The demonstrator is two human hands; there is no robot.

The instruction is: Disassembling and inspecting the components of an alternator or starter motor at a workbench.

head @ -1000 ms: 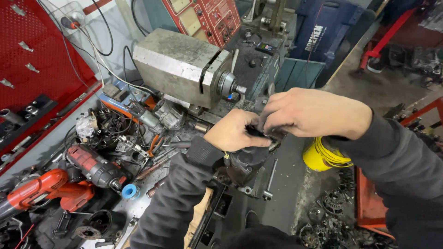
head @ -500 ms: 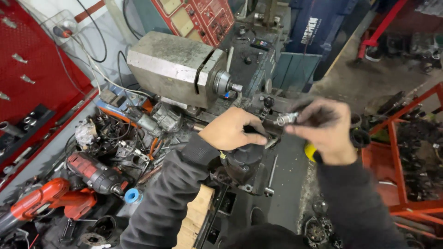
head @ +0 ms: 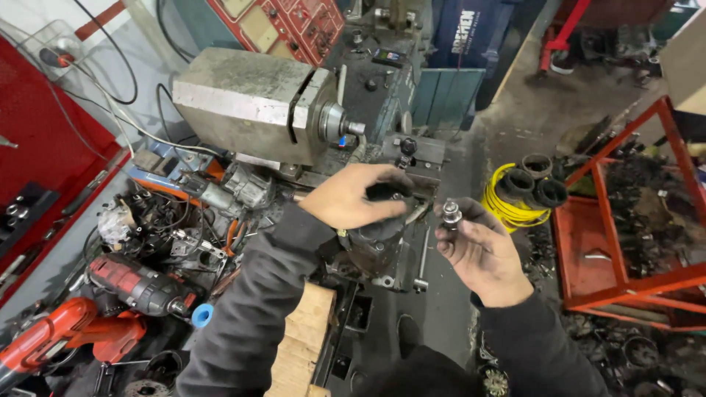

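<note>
Two bare hands worked over a grimy dark mechanical assembly point(head: 382, 250) sitting on the cluttered bench in front of a grey lathe headstock point(head: 254, 103). The left hand point(head: 353, 195) lay curled over the top of that assembly, fingers wrapped on a black part, steadying or gripping it. The right hand point(head: 478, 250) was lifted just clear to the side, palm up, pinching a small silvery threaded fitting point(head: 451, 213) between thumb and fingertips. By the look of it, the step in hand was the handling of this small fitting apart from the assembly, with the fitting held free in the air near the part the left hand covered. Any next move with it would call for a fine fingertip hold and a steady assembly beneath, since the piece was small and the floor below was strewn with scrap.

Much was hard to read. The left palm hid whatever it grasped, so the seat or hole for the fitting could not be seen. The fitting's exact kind, bolt, nut or bush, was too small to tell. A red power drill point(head: 140, 287) lay at the lower left, a yellow coiled hose point(head: 507, 198) on the floor at the right beside an orange metal rack point(head: 618, 220) cut off by the edge.
</note>
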